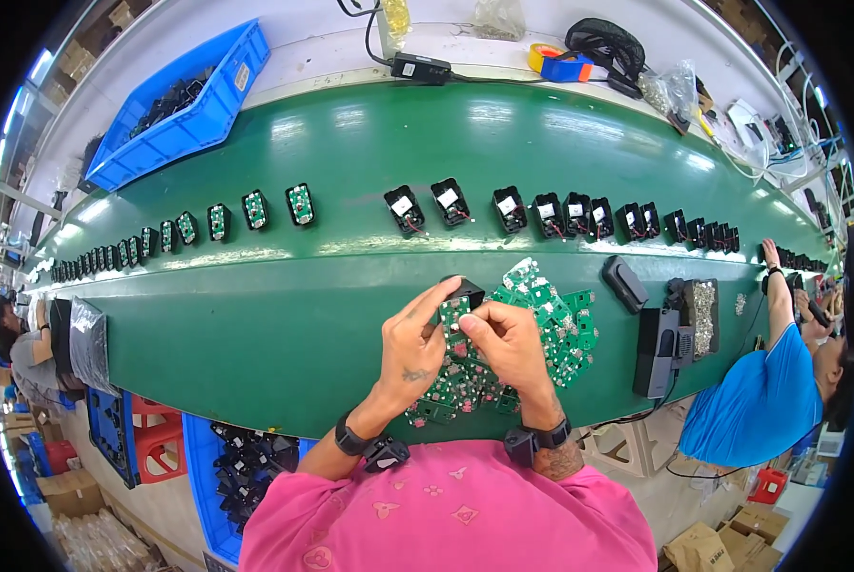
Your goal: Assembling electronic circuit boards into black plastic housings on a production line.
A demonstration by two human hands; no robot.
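Note:
In front of my chest, my left hand (411, 349) is closed around a small black plastic housing (469, 290). A green circuit board (452, 313) lies at the housing's near side, between my two hands. My right hand (511, 347) is closed against it, the thumb pressing on the board's face. How far the board sits inside the housing is hidden by my fingers. Under and to the right of my hands, loose green circuit boards (565, 329) are spread in a pile on the green table (246, 353).
Black housings with white parts (510, 211) line the far right, and housings with green boards (255, 210) the far left. A blue crate (174, 133) stands at back left. A black device (654, 353) and parts tray (701, 319) are at right, near a co-worker in blue (761, 400).

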